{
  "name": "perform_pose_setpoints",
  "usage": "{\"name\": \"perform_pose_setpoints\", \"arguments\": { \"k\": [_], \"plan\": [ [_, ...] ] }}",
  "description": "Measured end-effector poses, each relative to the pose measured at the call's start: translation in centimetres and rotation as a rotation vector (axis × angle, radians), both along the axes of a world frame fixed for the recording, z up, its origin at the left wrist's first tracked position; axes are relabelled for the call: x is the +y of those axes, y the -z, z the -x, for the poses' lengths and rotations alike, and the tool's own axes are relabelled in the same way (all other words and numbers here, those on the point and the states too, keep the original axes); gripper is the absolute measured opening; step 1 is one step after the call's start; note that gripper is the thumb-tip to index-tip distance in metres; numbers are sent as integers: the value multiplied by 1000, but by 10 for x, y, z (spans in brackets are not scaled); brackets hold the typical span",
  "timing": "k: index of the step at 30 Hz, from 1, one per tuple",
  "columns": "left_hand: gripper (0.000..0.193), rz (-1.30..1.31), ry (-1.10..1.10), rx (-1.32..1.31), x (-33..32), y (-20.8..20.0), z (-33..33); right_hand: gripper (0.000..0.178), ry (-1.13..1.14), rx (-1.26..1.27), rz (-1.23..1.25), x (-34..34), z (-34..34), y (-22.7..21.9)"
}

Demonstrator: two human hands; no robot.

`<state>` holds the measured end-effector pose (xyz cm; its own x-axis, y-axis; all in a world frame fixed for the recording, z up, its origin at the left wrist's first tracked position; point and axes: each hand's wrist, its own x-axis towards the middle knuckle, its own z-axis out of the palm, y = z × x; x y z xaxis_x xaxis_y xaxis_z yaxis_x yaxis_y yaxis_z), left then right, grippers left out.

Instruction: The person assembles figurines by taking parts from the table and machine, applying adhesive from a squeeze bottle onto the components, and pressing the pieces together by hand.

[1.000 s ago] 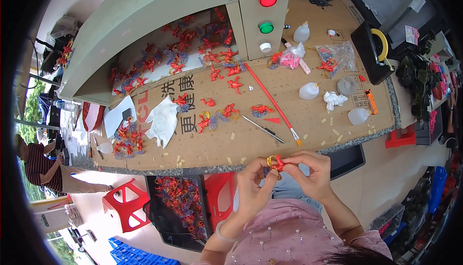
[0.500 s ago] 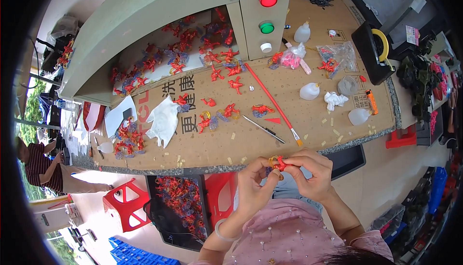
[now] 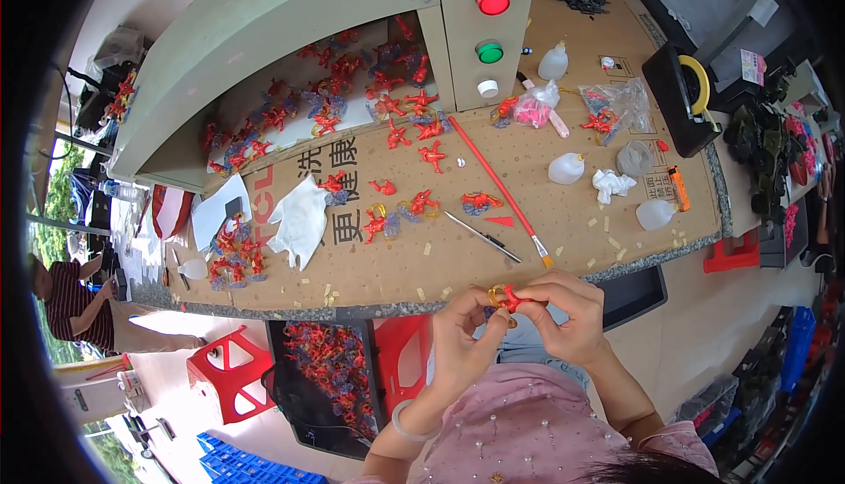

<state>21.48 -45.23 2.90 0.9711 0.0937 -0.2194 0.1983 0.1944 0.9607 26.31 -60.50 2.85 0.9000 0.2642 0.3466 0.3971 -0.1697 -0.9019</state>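
Note:
Just off the table's front edge, both my hands pinch one small red plastic figurine (image 3: 508, 297) with yellow and bluish see-through parts. My left hand (image 3: 467, 326) is closed on its yellow and blue side. The fingers of my right hand (image 3: 568, 312) grip its red end. Parts of the figurine are hidden behind my fingertips. Beyond my hands lie a red-handled brush (image 3: 502, 187) and a slim metal pen-like tool (image 3: 481, 236). More red figurines (image 3: 422, 202) with bluish parts are scattered across the cardboard-covered table.
A large beige machine (image 3: 290, 44) with a red and a green button arches over many figurines. Squeeze bottles (image 3: 566, 168), a tape dispenser (image 3: 682, 97) and a white glove (image 3: 301, 220) rest on the table. Below stand a black bin of figurines (image 3: 326, 370) and a red stool (image 3: 231, 370).
My hands stay in nearly the same place, still gripping the figurine, with a very slight shift of the fingers. The whole view has moved a touch.

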Motion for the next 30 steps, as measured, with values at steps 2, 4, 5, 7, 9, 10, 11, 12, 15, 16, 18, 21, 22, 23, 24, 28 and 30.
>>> {"name": "perform_pose_setpoints", "arguments": {
  "k": [2,4,5,7,9,10,11,12,15,16,18,21,22,23,24,28,30],
  "plan": [
    [9,8,-6,0,1,-2,0,17,-18,14,10,1,0,0],
    [9,14,-14,0,2,-2,1,17,-18,11,7,3,0,0],
    [9,14,-17,3,3,-3,1,17,-22,11,8,4,0,-1],
    [8,15,-25,5,4,-4,2,18,-26,15,13,5,0,-3],
    [8,-5,-11,0,6,-4,2,16,-18,-3,14,7,-1,-3],
    [8,-4,-15,-1,7,-4,3,14,-7,-20,13,8,-1,-2],
    [8,-5,-21,-11,7,-3,3,14,-10,-22,14,9,-2,-2],
    [8,-6,-26,-19,7,-2,3,15,-10,-34,10,9,-2,-1],
    [8,-2,-30,-26,7,-4,3,15,-10,-50,9,10,-2,-2],
    [8,-2,-29,-27,7,-5,3,15,-10,-54,12,9,-2,-3],
    [9,-29,-23,-17,7,-5,3,15,-7,-51,10,9,-2,-3],
    [8,-31,-19,-16,7,-4,4,15,0,-49,10,8,-1,-4],
    [8,-31,-18,-16,6,-5,3,14,3,-50,12,8,-1,-4],
    [8,-23,-16,-21,6,-5,3,14,4,-50,12,7,-1,-3],
    [9,-14,-14,-25,6,-5,3,14,3,-52,12,7,-1,-3],
    [8,-15,-1,-25,6,-3,4,14,0,-49,15,6,0,-3],
    [8,-13,3,-32,7,-4,3,14,-1,-48,12,5,-1,-4]
  ]
}}
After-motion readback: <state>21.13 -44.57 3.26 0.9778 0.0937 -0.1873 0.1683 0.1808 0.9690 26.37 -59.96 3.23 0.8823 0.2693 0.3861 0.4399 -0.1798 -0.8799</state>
